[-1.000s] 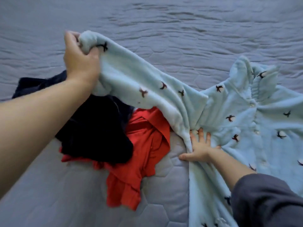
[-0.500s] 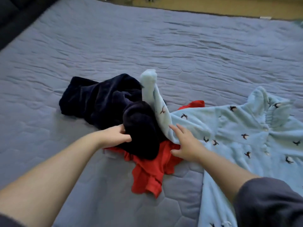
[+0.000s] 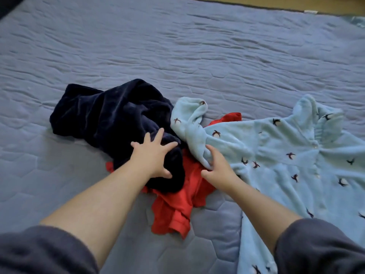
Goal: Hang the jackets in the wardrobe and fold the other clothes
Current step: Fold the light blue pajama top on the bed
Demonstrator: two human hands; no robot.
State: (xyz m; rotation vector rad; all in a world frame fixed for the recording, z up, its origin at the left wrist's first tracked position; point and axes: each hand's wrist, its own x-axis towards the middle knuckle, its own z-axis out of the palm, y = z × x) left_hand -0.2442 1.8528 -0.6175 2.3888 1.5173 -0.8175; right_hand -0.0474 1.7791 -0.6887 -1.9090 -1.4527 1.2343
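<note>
We pressed left hand [image 3: 153, 155], fingers spread wide, on navy garment [image 3: 102, 113]; right hand [image 3: 216, 167] gripped pale blue bird-print garment [image 3: 286, 147]; red garment [image 3: 177, 204] lay under both.

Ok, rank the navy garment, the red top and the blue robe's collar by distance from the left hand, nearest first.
1. Navy garment: under the left hand, touching.
2. Red top: just right of the hand and below it.
3. Blue robe's collar: far right.

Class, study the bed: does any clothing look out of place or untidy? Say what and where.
Yes. The navy garment is crumpled in a heap on the red garment, which is bunched beneath it, and the light blue sleeve lies twisted against them.
</note>
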